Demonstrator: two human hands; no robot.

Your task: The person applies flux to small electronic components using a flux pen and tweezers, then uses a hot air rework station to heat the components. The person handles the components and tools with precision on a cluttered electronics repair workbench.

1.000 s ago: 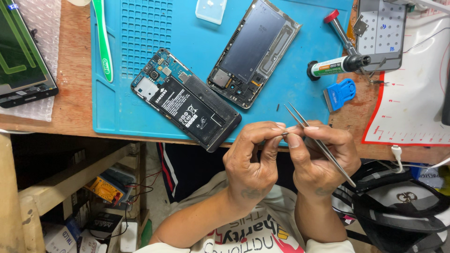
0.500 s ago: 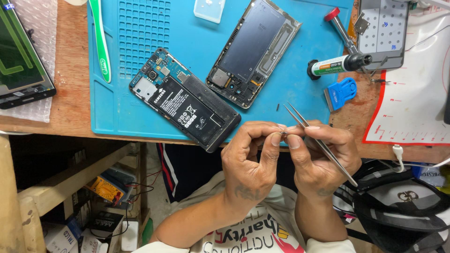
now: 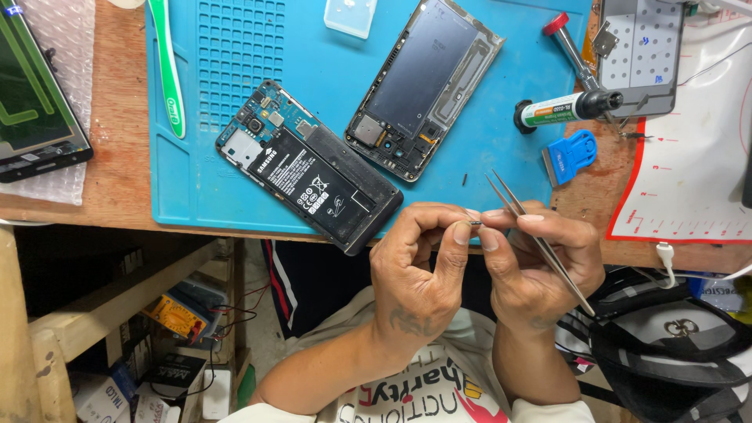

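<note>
Left hand [image 3: 419, 270] pinches tiny dark part [image 3: 475, 224] at fingertips; right hand [image 3: 540, 262] grips tweezers [image 3: 536, 239]; opened phone [image 3: 309, 168], upper centre, not yet reassembled.

Between the fingertips of our left hand [image 3: 415, 274] and right hand [image 3: 540, 266], near the frame's centre, sits a dark speck [image 3: 475, 224] too small for us to identify. The tweezers [image 3: 533, 235] vanish partly behind our right-hand fingers. At the upper left, a phone screen [image 3: 35, 102] is cut off by the frame's edge, as is the grey tray [image 3: 638, 55] at the upper right.
</note>
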